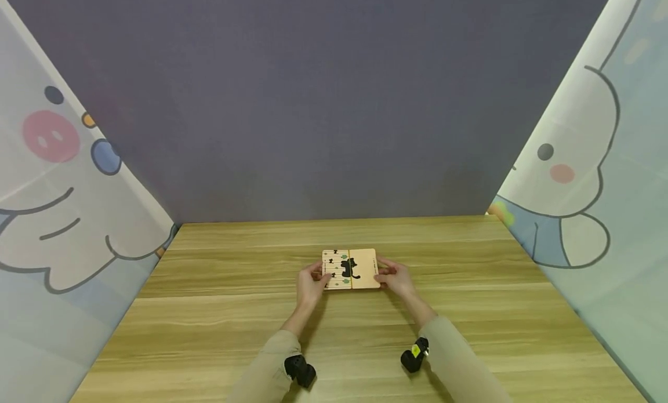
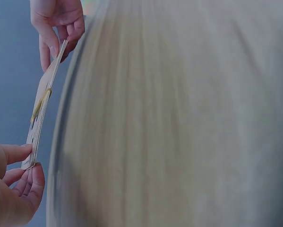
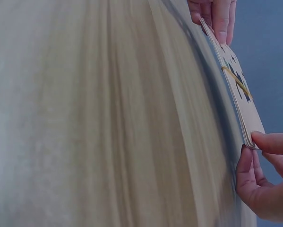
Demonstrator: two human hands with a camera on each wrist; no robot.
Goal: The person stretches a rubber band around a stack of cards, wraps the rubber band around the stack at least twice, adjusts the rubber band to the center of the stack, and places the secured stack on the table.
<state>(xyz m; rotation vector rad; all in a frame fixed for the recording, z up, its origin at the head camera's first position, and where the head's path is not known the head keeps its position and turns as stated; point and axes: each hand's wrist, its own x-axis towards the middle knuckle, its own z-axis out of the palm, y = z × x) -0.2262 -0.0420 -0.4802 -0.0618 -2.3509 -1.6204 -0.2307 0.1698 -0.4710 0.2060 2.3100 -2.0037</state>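
A thin cat-print notebook [image 1: 364, 268], beige with a striped left part and a black cat, is held level between both hands in the head view. A yellow elastic band [image 1: 351, 269] runs round its middle. My left hand [image 1: 310, 286] pinches the left end, thumb on top and fingers beneath. At the opposite end my right hand [image 1: 398, 280] pinches it the same way. Both wrist views show the notebook [image 2: 46, 94] edge-on, with several layers along its side. The right wrist view shows the right thumb [image 3: 272, 142] on the cover near a corner.
The wood-grain table [image 1: 235, 327] spreads beneath the hands. A dark grey panel [image 1: 334, 101] rises behind it, and cartoon-printed cloths [image 1: 616, 310] flank it on both sides. Each sleeved wrist carries a black camera [image 1: 300, 371].
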